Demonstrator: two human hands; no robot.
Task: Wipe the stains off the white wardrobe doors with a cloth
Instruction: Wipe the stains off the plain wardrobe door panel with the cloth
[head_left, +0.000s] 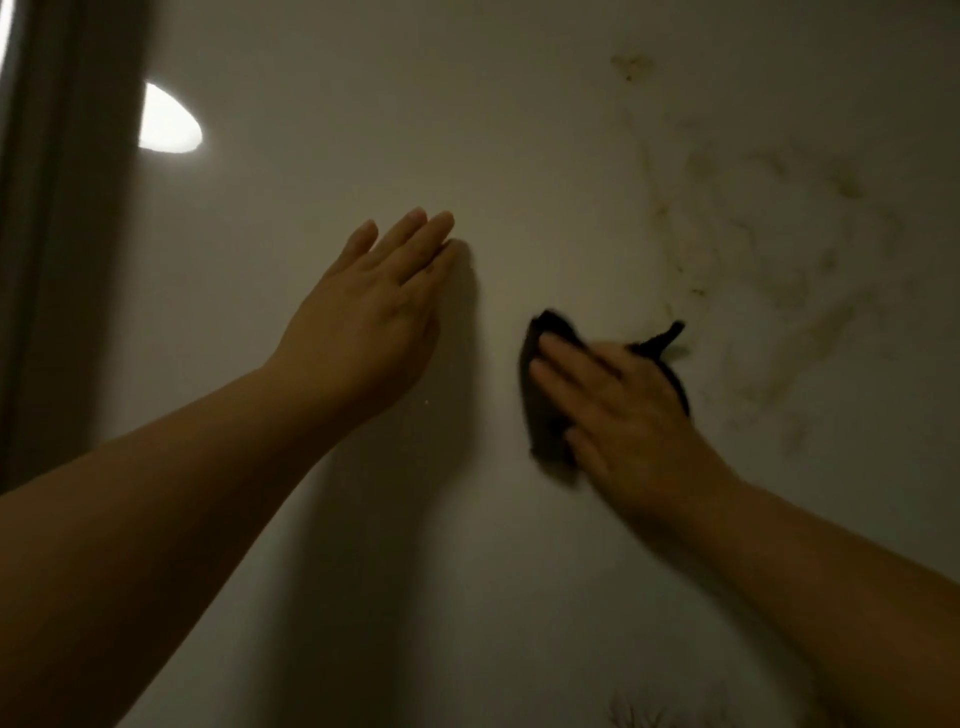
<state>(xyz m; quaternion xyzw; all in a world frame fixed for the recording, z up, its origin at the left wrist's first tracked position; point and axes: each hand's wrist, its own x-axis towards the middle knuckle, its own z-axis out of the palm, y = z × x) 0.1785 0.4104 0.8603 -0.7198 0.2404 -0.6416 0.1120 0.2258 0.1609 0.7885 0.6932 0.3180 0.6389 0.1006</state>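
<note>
While the left hand (371, 312) lies flat and open against the white wardrobe door (332, 130), fingers together and holding nothing, the right hand (618, 415) is spread over a dark cloth (543, 410) and presses it to the panel just below the middle of the door face. The two hands are apart, with a bare strip of door between them. That cloth looks soft, light and limp: one corner pokes up loose past the knuckles, so it will bunch and slide unless the palm keeps it pinned flat. Bearing down with the whole palm, as here, seems the right way to hold it; a pinch at an edge would just drag it into a rope.

The brownish stains (769, 249) spread up and to the right of the cloth, toward the door's upper right, smeared in loops and thin streaks, and a small separate blotch (631, 65) sits higher. There's open room that way, nothing in the path. To the left, a dark vertical edge (57, 234) marks the door's limit, with a bright light reflection (169, 124) near it. The door looks smooth and glossy, so the cloth should glide easily.
</note>
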